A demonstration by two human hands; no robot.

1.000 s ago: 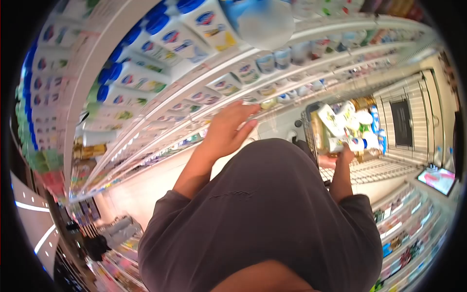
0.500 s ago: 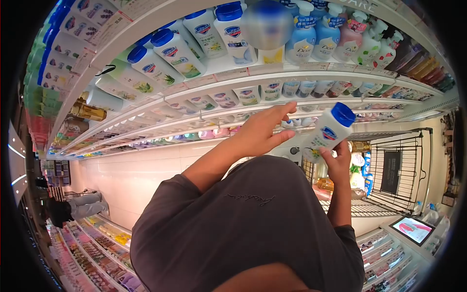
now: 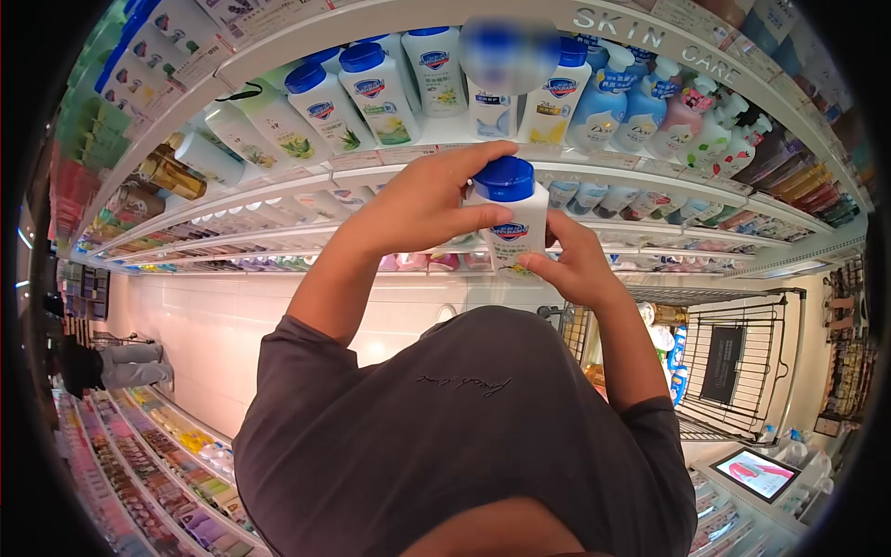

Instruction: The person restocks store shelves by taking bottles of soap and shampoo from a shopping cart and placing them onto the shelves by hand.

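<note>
In front of my chest is a white body wash bottle (image 3: 522, 209) with a blue cap, upright and facing me. My left hand (image 3: 422, 202) is closed around its upper part, with the thumb across the label and the fingers by the cap. Lower down, my right hand (image 3: 583, 265) grips the bottle's right side, the thumb on its front. Behind it, similar white bottles with blue caps (image 3: 376, 97) line the shelf. One spot in that row is blurred.
Blue Dove pump bottles (image 3: 599, 111) stand on the upper shelf to the right. A wire shopping cart (image 3: 742, 362) holding several goods is at my right. A lit screen (image 3: 756, 475) sits at the lower right. Another person (image 3: 130, 367) is far down the aisle at left.
The bottle has moved left and become upright in front of me. My left hand, empty before, has taken hold of its upper part, while my right hand keeps its grip.
</note>
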